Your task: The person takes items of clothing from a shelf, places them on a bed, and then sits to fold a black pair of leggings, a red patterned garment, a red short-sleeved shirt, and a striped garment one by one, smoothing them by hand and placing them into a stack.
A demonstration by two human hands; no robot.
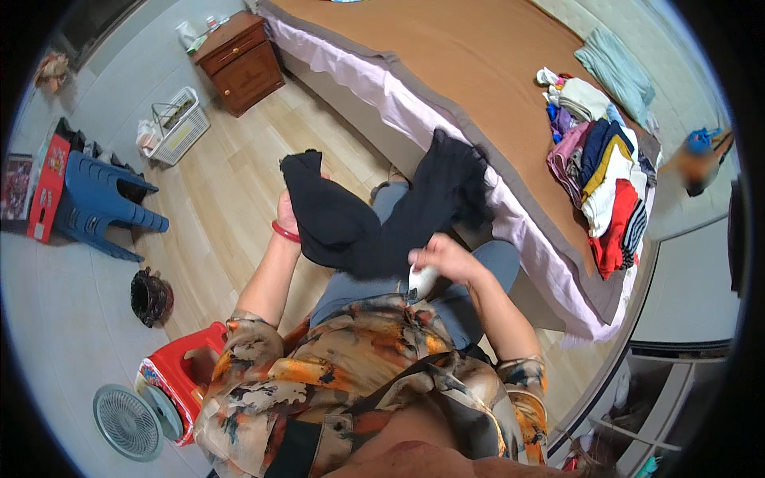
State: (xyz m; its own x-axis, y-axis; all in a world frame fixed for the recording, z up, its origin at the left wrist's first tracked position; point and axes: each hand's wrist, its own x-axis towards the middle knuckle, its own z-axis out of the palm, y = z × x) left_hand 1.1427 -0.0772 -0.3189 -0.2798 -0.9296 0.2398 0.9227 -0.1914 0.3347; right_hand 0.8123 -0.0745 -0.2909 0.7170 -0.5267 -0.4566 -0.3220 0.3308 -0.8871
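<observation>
Spreading black cloth (331, 219), seemingly; left hand (287, 212) fingers mostly hidden, right hand (448, 258) fingers half-curled, grips unclear; needs smoothing.

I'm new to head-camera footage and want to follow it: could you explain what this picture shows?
No machine here: just a person's two bare hands, seen from above by a fisheye camera on their head, so straight edges bend. The left hand holds up a black cloth; the right hand is at its near edge, its grip unclear. On the brown bed cover lie a pile of colourful clothes and a pale green bundle.
</observation>
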